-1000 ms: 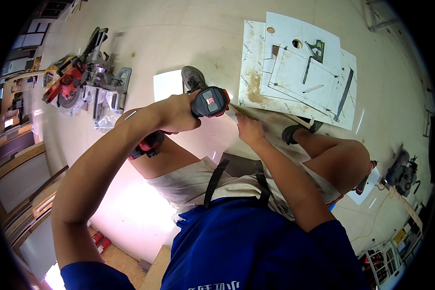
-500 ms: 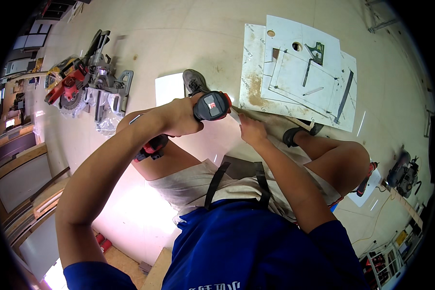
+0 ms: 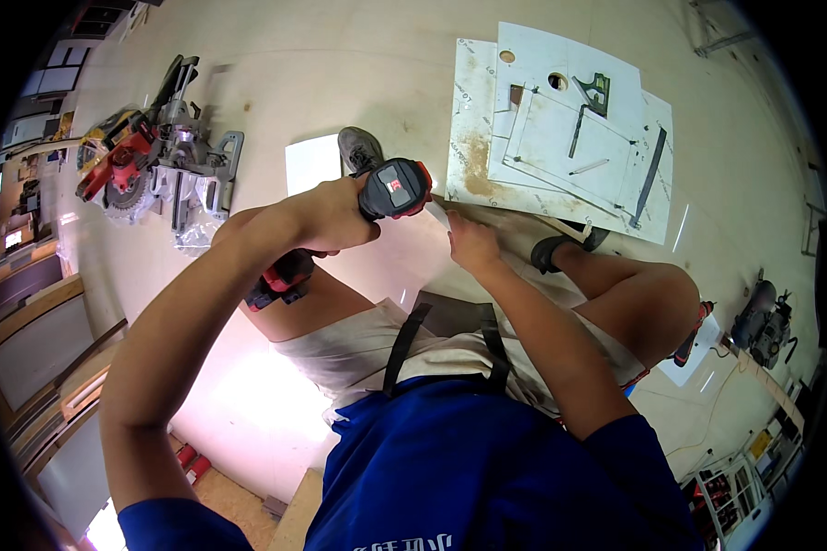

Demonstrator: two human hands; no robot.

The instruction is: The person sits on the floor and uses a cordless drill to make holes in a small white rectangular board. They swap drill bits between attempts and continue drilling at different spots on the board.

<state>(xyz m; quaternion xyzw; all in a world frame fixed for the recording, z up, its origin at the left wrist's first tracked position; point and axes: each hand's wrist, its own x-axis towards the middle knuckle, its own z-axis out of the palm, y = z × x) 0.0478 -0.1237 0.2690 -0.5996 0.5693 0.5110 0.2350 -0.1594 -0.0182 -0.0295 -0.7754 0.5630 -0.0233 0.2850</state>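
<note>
Red-black power tool (image 3: 395,190) fills the left hand's grip (image 3: 335,216), elbow (image 3: 140,418) bent outward; right grip (image 3: 473,243) is unclear.

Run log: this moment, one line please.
left hand: gripping red-black cordless drill | right hand: apparently pinching thin pale strip | miter saw: off to left

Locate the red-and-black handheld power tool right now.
In the head view, the tool sits slightly left of and above centre, gripped in the bare left hand, just below the dark grey laced shoe and left of the bare right hand.
</note>
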